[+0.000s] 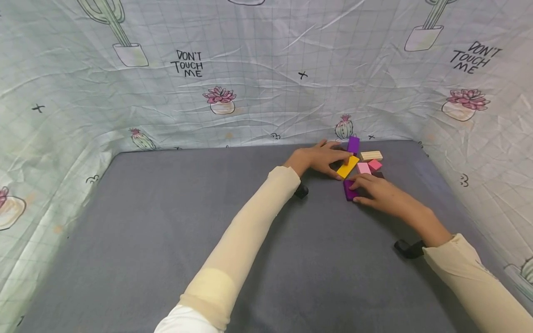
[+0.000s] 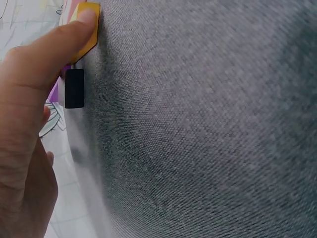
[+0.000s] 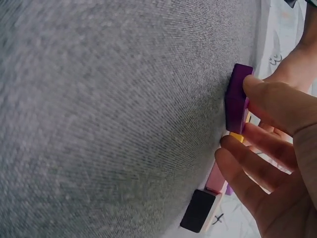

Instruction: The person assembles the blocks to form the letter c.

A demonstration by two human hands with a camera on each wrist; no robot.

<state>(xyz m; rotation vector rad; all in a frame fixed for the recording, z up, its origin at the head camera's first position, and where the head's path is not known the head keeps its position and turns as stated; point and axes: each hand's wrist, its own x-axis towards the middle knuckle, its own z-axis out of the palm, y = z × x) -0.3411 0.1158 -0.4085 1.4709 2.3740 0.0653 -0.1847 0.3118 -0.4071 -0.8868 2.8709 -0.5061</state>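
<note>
Toward the back right of the table, my left hand [image 1: 321, 158] pinches a yellow block [image 1: 346, 169] between thumb and fingers. The thumb lies on that yellow block [image 2: 93, 35] in the left wrist view. Just nearer to me, my right hand [image 1: 382, 191] grips a dark purple block [image 1: 348, 190], lying close to the yellow one. The right wrist view shows the thumb on one side of the purple block [image 3: 236, 99] and the index fingertip by its end. The other right fingers are spread over the table.
Around the hands lie a second purple block [image 1: 353, 144], a plain wood block [image 1: 371, 156], a light pink block [image 1: 363, 167], a darker pink block [image 1: 375, 165] and a black block [image 3: 199, 210]. Another black block [image 2: 74, 88] stands beside the left hand. Printed cloth [image 1: 258, 92] walls the grey table [image 1: 166, 231].
</note>
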